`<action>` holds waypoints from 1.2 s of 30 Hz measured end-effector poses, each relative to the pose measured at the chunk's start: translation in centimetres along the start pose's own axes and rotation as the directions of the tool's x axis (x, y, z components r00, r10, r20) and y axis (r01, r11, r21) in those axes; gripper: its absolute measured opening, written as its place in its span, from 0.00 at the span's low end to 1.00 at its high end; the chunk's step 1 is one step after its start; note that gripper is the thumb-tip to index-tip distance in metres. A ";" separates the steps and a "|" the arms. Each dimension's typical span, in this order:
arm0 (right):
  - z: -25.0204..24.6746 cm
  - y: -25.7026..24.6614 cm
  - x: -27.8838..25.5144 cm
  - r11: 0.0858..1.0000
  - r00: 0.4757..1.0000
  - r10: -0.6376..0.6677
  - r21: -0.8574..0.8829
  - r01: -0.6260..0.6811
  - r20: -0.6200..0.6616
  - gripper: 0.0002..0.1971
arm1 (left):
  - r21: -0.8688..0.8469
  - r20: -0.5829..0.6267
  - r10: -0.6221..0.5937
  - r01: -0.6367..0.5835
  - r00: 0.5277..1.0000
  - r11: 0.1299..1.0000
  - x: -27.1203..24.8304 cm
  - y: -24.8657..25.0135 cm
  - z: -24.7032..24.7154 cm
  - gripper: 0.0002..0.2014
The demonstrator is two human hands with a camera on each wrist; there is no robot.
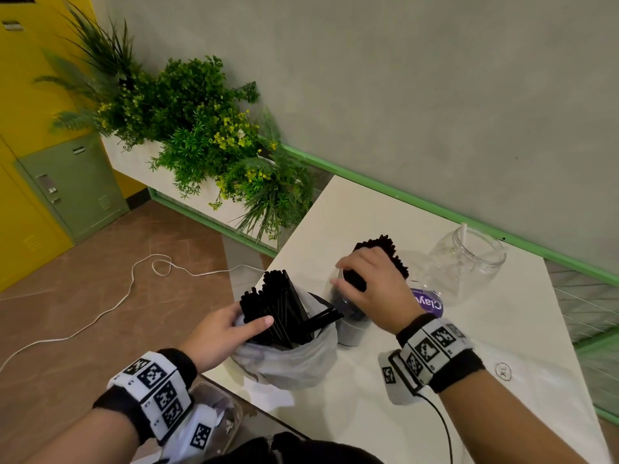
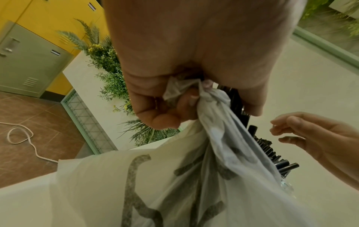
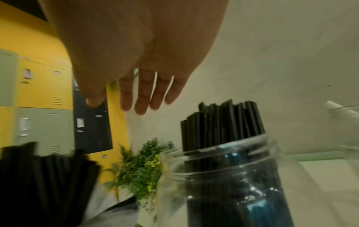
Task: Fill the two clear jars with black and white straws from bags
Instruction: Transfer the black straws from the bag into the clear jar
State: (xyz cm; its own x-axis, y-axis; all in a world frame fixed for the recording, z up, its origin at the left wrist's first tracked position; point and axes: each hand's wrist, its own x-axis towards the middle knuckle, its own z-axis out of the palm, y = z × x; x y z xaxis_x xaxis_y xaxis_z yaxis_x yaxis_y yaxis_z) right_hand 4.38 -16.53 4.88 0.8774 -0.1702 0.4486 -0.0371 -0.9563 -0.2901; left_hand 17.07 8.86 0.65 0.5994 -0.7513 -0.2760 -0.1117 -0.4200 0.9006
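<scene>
My left hand [image 1: 227, 326] grips the rim of a white plastic bag [image 1: 291, 363] standing on the white table [image 1: 469, 396]; its fingers curl round bunched plastic [image 2: 174, 89]. Several black straws [image 1: 281, 303] stick out of the bag. Just to the right stands a clear jar [image 3: 223, 176] packed with upright black straws [image 3: 223, 122]. My right hand [image 3: 136, 61] hovers over that jar with straight, spread fingers that hold nothing. A second clear jar [image 1: 465, 262] at the back right holds one white straw [image 1: 465, 231].
A purple lid [image 1: 427, 301] lies between the jars. A planter of green plants [image 1: 207, 135] stands beyond the table's left corner, with yellow and green lockers [image 1: 67, 189] behind it. A white cord [image 1: 117, 296] trails on the brown floor. A bin [image 1: 217, 413] sits below the table's near edge.
</scene>
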 end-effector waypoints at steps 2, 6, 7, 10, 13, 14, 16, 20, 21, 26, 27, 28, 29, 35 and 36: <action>0.2 -1.2 -0.9 0.995 0.987 -0.094 0.045 0.089 0.131 0.17 | -0.008 -0.003 0.004 -0.004 1.000 1.000 0.1 0.0 0.1 0.36; 1.7 -1.8 -2.6 0.997 0.897 -0.055 -0.017 0.069 0.438 0.21 | 0.004 -0.007 0.006 -0.006 1.000 1.000 0.1 0.1 0.2 0.30; 2.1 -1.8 -2.9 0.998 0.887 -0.033 -0.030 0.053 0.461 0.21 | 0.006 -0.010 0.004 -0.004 1.000 1.000 0.1 0.2 0.2 0.27; 2.9 -1.8 -3.4 0.999 0.892 0.019 0.031 -0.036 0.452 0.14 | 0.015 -0.012 0.006 -0.006 1.000 1.000 0.1 0.2 0.3 0.25; 2.5 -2.2 -3.3 0.966 0.910 0.100 0.182 -0.186 0.402 0.05 | 0.015 -0.015 0.005 -0.005 1.000 1.000 -0.2 0.3 0.3 0.26; 2.2 -2.5 -3.1 0.934 0.921 0.141 0.259 -0.246 0.364 0.03 | 0.021 -0.017 0.008 -0.008 1.000 1.000 -0.3 0.4 0.3 0.26; 1.4 -3.3 -2.4 0.863 0.938 0.224 0.394 -0.318 0.265 0.05 | 0.039 -0.020 0.016 -0.015 1.000 0.999 -0.4 0.5 0.3 0.28; 1.5 -5.2 -1.3 0.733 0.922 0.304 0.559 -0.387 0.239 0.10 | 0.038 -0.016 0.016 -0.015 1.000 0.999 -0.3 0.4 0.4 0.29; 1.9 -5.8 -1.2 0.681 0.911 0.301 0.605 -0.412 0.281 0.12 | 0.033 -0.013 0.014 -0.014 1.000 0.999 -0.2 0.3 0.4 0.30; 3.8 -7.2 -2.3 0.508 0.874 0.328 0.713 -0.483 0.358 0.29 | 0.016 -0.005 0.017 -0.017 1.000 1.000 0.1 -0.1 0.3 0.40; 4.1 -7.0 -2.8 0.525 0.868 0.343 0.693 -0.494 0.359 0.29 | 0.014 -0.006 0.016 -0.016 1.000 1.000 0.1 -0.1 0.3 0.40; 4.5 -6.8 -3.3 0.553 0.865 0.343 0.666 -0.501 0.365 0.29 | 0.011 -0.007 0.016 -0.016 1.000 1.000 0.1 -0.1 0.3 0.39; 4.8 -6.6 -3.8 0.589 0.867 0.332 0.636 -0.499 0.372 0.28 | 0.010 -0.006 0.013 -0.013 1.000 1.000 0.1 -0.2 0.3 0.39; 7.0 -7.1 -4.2 0.817 0.915 0.246 0.439 -0.373 0.319 0.36 | -0.016 -0.002 0.006 -0.006 1.000 1.000 0.4 -0.3 0.7 0.40; 7.4 -7.1 -4.2 0.840 0.924 0.245 0.412 -0.353 0.293 0.39 | -0.025 0.000 0.008 -0.008 1.000 1.000 0.4 -0.3 0.7 0.39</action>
State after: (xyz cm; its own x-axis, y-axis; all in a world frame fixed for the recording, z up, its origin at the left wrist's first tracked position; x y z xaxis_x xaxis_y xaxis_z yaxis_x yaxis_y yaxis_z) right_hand 4.53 -7.23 -1.16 0.9419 -0.3218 0.0963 -0.1437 -0.6451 -0.7505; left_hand 16.80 8.31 0.02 0.5982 -0.7548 -0.2691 -0.0964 -0.4011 0.9110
